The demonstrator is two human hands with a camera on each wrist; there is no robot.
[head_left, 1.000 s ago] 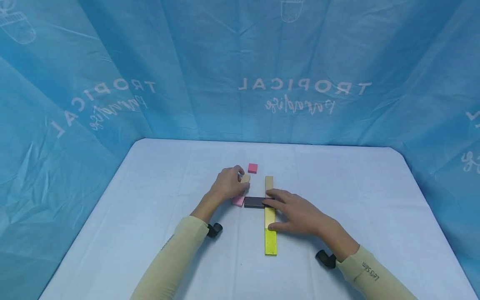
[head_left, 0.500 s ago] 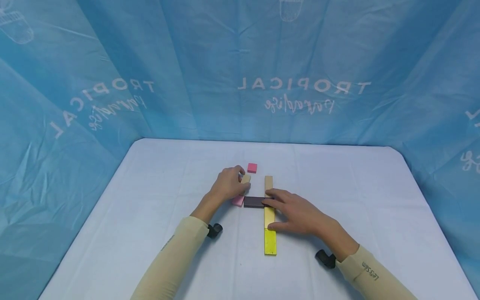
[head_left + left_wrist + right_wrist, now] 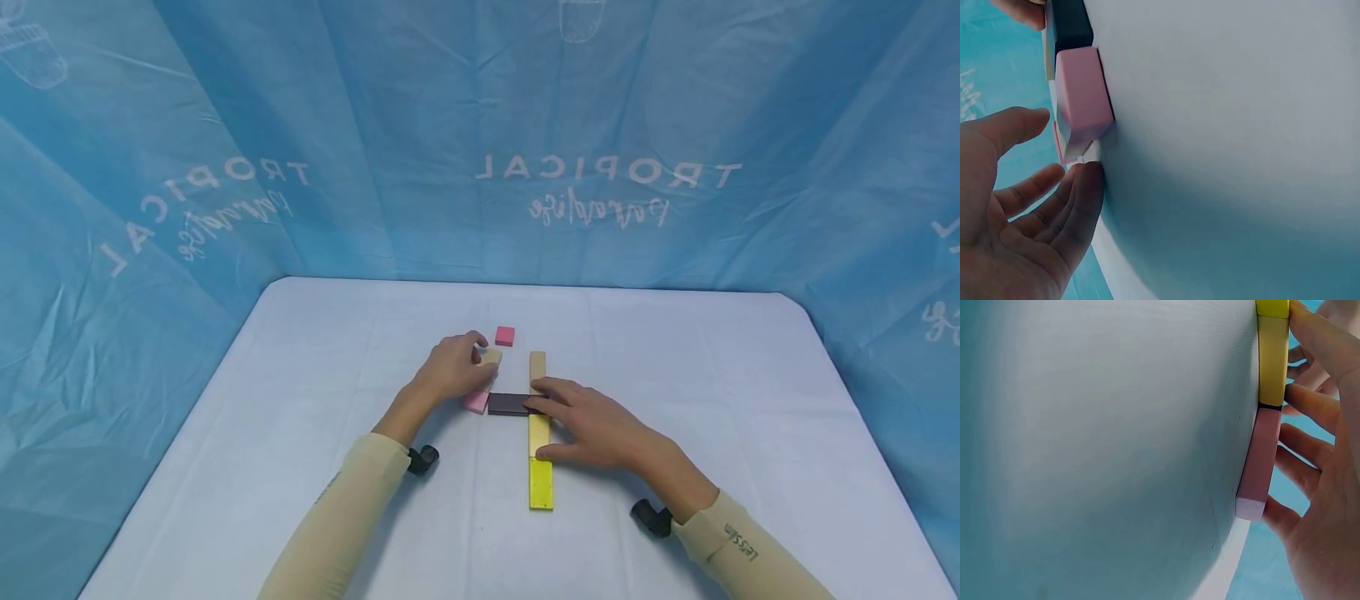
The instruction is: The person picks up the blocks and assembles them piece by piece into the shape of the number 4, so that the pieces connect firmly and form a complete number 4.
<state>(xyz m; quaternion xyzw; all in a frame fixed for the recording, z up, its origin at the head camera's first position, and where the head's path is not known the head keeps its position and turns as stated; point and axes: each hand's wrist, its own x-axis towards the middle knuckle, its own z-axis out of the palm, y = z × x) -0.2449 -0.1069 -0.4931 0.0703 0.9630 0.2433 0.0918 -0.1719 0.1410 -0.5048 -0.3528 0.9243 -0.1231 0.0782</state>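
My left hand (image 3: 456, 367) is at a pale wooden block (image 3: 491, 357) lying slantwise left of the column. Its fingertips touch the table by that block in the left wrist view, the thumb apart from them. A pink block (image 3: 1085, 90) lies at the near end of the pale block, beside the dark block (image 3: 508, 404). My right hand (image 3: 596, 425) rests its fingertips along the column of a tan block (image 3: 537, 367), a pale yellow block (image 3: 539, 435) and a bright yellow block (image 3: 541, 483). Under its fingers a pinkish block (image 3: 1260, 462) shows in the right wrist view.
A small red-pink square block (image 3: 505, 336) lies alone beyond my left hand. The table (image 3: 337, 333) has a white cover. Blue printed curtains (image 3: 450, 217) hang behind the table and at its sides.
My left hand has drawn back slightly left, and a little more of the pale block's end shows. My right hand and the column of blocks have not moved.
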